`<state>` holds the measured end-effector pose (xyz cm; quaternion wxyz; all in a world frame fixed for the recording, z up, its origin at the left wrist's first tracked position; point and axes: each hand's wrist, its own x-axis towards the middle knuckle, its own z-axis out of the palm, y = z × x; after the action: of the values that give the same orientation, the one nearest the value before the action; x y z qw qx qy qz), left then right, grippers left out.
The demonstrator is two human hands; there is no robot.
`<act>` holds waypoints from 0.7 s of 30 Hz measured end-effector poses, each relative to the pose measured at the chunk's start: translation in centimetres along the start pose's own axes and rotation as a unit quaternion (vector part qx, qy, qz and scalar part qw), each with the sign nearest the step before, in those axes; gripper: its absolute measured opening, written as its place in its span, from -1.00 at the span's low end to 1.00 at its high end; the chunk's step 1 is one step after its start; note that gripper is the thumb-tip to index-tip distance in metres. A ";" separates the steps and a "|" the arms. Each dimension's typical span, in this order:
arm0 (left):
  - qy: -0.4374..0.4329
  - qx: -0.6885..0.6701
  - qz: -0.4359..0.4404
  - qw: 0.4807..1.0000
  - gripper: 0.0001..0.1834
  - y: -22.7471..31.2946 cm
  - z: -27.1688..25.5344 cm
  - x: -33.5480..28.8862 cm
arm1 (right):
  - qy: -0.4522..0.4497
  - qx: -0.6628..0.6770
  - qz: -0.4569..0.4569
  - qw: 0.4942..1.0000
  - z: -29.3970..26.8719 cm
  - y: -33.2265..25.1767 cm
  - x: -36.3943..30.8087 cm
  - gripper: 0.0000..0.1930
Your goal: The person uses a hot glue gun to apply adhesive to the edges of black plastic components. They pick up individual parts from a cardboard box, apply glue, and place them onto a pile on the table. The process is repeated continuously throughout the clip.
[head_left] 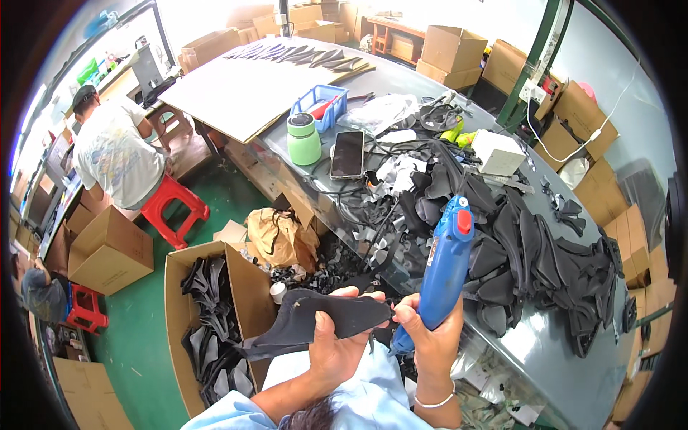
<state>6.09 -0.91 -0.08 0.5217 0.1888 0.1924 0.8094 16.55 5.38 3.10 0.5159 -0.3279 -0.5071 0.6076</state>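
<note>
A dark, padded-looking black piece (297,322), wide at one end and narrow at the other, lies across my left hand (335,355). That hand's thumb presses on its upper face, with the fingers beneath. My right hand (430,344) is wrapped round a blue handheld power tool (446,265) with a red switch, held upright and tilted. At the narrow end of the black piece, the fingertips of my right hand come close; whether they touch it I cannot tell. The tool's working tip is hidden.
Heaped black pieces (527,251) cover the grey table (545,358) to the right. A phone (347,154), green jar (304,140) and blue basket (322,100) stand farther back. Below left, a cardboard box (251,290) holds more pieces. A person (118,150) sits on a red stool (175,211).
</note>
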 end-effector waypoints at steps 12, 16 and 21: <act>-0.040 0.162 0.105 0.980 -0.48 -0.1 -0.5 -0.3 | 0.032 -0.264 -0.139 0.954 0.2 -0.1 -0.7 -0.56; -0.028 0.054 -0.004 0.998 -0.49 1.5 -0.9 0.1 | 0.012 -0.179 -0.092 0.980 -0.3 -0.4 -0.4 -0.59; -0.024 0.023 -0.046 0.998 -0.46 1.9 -1.1 -0.2 | -0.001 -0.098 -0.055 0.994 -0.1 -0.6 0.2 -0.62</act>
<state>4.14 -1.94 -0.12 0.5586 0.2114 0.2071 0.7748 16.74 5.58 3.66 0.5128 -0.3480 -0.5822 0.5263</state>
